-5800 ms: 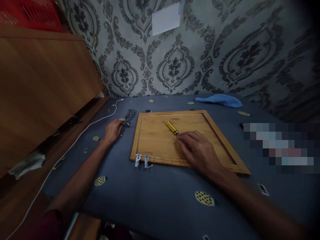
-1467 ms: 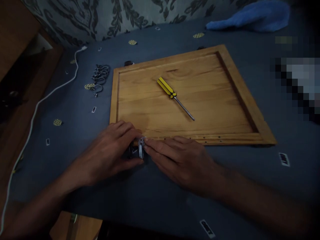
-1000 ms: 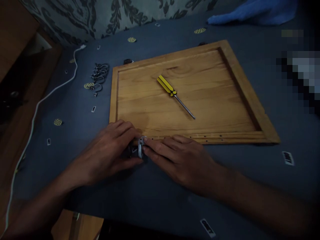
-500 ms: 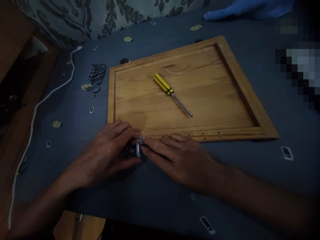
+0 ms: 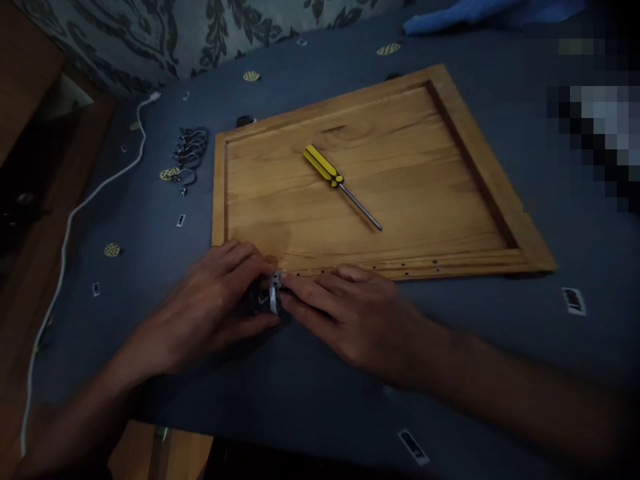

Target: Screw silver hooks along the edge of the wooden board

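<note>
A small curved metal clip with a holed flat end sits at the near edge of a framed wooden panel. My left hand is closed around it from the left, thumb below and fingers above. From the right, my right hand presses its fingertips against the same clip. The fingers hide part of the clip and a dark piece beside it. Several small dark holes run along the panel's near rail. Beyond my hands, a screwdriver with a yellow and black handle lies diagonally on the panel.
To the left, several similar metal clips lie in a row on the dark blue cloth. A white cable curves along the table's left side. Blue fabric lies at the back right. A patterned curtain hangs behind.
The view has shifted slightly, so the panel and screwdriver appear a little further left and higher. Both hands keep nearly the same hold on the metal clip.
</note>
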{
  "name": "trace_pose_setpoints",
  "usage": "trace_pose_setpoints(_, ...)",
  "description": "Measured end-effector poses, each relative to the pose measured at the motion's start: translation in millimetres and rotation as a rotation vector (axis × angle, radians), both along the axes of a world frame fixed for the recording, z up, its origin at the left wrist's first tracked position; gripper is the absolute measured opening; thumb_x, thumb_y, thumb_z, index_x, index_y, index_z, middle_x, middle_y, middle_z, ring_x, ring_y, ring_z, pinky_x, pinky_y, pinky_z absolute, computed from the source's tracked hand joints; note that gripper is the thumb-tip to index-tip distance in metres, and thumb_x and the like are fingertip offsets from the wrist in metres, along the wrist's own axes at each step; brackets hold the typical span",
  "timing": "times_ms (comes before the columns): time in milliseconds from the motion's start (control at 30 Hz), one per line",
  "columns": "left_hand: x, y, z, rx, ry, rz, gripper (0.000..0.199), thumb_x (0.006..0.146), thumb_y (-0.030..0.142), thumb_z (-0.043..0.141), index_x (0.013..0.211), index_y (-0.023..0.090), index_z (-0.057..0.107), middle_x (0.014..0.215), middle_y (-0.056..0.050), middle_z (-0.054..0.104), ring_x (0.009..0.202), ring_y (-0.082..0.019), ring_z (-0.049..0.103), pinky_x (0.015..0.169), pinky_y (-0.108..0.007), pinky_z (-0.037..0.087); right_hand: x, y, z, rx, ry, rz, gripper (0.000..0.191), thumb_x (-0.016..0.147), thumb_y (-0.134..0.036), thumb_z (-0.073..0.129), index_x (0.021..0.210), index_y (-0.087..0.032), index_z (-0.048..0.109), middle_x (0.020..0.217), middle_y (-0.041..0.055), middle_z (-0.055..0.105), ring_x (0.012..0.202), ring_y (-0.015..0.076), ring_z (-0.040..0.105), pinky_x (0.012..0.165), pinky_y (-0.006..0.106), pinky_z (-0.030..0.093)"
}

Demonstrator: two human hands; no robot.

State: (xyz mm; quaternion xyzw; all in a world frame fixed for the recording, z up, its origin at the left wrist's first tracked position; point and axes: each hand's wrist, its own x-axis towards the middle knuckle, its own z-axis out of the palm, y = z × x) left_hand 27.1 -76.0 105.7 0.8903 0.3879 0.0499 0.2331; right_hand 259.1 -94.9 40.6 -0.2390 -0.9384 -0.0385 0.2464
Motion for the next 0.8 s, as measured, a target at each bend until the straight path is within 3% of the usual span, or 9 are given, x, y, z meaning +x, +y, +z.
trace_pose_setpoints(167, -2, 0, -1.8, 0.01, 0.002, -0.002, 0.027, 0.096, 0.036, 0.069, 0.115, 0.019, 0.061, 0.106, -0.006, 0.065, 0.098, -0.023, 0.062, 0.083, -0.036, 0.051, -1, 1, 1.5, 0.003, 0.021, -0.013, 0.041, 0.106, -0.006, 0.036, 0.109, -0.015, 0.076, 0.121, 0.0083, 0.077, 0.088, 0.0154, 0.07, 0.075, 0.032, 0.051)
trace_pose_setpoints(300, -6, 0, 1.0, -0.02, -0.042, 0.006, 0.041, 0.095, 0.048, 0.068, 0.124, 0.021, 0.058, 0.109, -0.005, 0.067, 0.1, -0.021, 0.065, 0.084, -0.034, 0.054, -1, 1, 1.6, 0.005, 0.011, -0.005, 0.037, 0.105, -0.006, 0.04, 0.111, -0.014, 0.075, 0.121, 0.0095, 0.076, 0.089, 0.0159, 0.071, 0.074, 0.032, 0.051)
trace_pose_setpoints(567, -17, 11, 3.1, 0.071, -0.148, 0.287, 0.021, 0.106, 0.036, 0.048, 0.11, 0.023, 0.065, 0.1, -0.002, 0.073, 0.089, -0.019, 0.069, 0.075, -0.031, 0.052, -1, 1, 3.6, 0.021, 0.027, -0.012, 0.043, 0.107, -0.005, 0.034, 0.108, -0.015, 0.076, 0.118, 0.0072, 0.078, 0.085, 0.0146, 0.072, 0.074, 0.032, 0.05)
trace_pose_setpoints(800, -17, 14, -3.4, 0.019, -0.202, 0.178, 0.021, 0.104, 0.032, 0.05, 0.105, 0.02, 0.067, 0.096, -0.003, 0.071, 0.086, -0.016, 0.067, 0.074, -0.028, 0.05, -4, 0, 2.4, 0.046, 0.072, -0.039, 0.042, 0.108, -0.008, 0.035, 0.104, -0.017, 0.077, 0.112, 0.0045, 0.08, 0.078, 0.0149, 0.072, 0.07, 0.032, 0.05)
